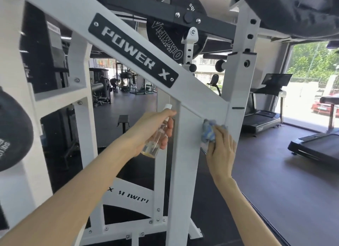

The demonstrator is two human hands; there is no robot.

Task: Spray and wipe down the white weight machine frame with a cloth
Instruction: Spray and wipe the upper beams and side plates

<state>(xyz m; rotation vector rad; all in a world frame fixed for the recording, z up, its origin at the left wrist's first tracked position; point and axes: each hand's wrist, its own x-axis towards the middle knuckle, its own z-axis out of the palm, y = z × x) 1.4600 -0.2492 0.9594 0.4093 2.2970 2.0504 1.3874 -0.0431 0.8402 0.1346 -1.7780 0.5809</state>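
1. The white weight machine frame fills the middle of the view, with a sloping beam running from upper left down to a vertical post on the right
2. The left hand grips a clear spray bottle, its fingers curled round the body and the index finger up by the white nozzle; the bottle is upright, just left of the frame's central upright, with a little yellowish liquid at the bottom
3. The right hand presses a bunched blue cloth against the flat white panel just below the sloping beam; the fingers lie mostly straight over the cloth, though they are blurred
4. The cloth touches the frame where the sloping beam meets the right post
5. A black nameplate reading "POWER X" is screwed to the sloping beam, above and left of both hands
6. A black weight plate hangs behind the beam near the top
7. Two treadmills stand on the dark floor to the right, beside a large window with green trees outside
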